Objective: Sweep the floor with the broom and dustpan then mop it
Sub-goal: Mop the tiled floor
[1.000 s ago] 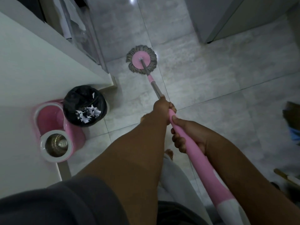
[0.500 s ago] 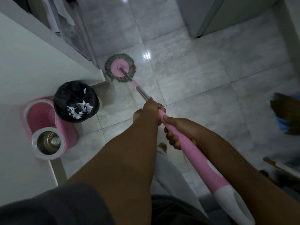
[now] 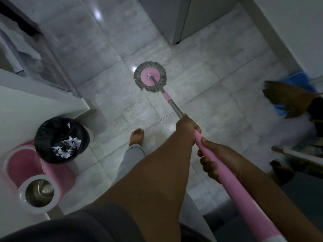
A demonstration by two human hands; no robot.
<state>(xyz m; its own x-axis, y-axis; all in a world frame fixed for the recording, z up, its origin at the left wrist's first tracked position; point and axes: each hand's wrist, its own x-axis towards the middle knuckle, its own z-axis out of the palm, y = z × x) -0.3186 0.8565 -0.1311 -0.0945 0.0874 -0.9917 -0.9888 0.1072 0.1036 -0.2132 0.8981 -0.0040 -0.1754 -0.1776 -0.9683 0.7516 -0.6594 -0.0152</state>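
**Spin mop, in use on tile: mopping stage**

Located the mop head [image 3: 150, 76] flat on the grey tiled floor [image 3: 218, 70], out ahead in open space and well apart from the furniture. Followed the mop handle [image 3: 232, 182] slanting back and down to the right lower corner.

Judged the sweeping done and the mopping under way.

Risks, as judged:
- Noted a bare foot [image 3: 137, 137] planted on glossy tile behind the mop head. Could slip if set on a damp patch.
- Noted a black-lined bin [image 3: 52, 130], holding paper scraps [image 3: 67, 145], touching a pink spin bucket [image 3: 26, 165] at the left, against a white cabinet [image 3: 35, 105]. Could tip the bin and spill the scraps with a stroke swung too far left.
- Noted the broom [image 3: 286, 98] and blue dustpan [image 3: 297, 81] parked at the right edge. Could snag them with a wide stroke that way.

Hands:
- Found the left hand [image 3: 187, 126] clenched round the handle where the pink sleeve meets the bare metal tube, back of the hand uppermost, arm stretched forward.
- Found the right hand [image 3: 216, 156] grasping the pink sleeve just behind it, thumb laid along the top, fingers curled beneath.
- Saw neither hand released.
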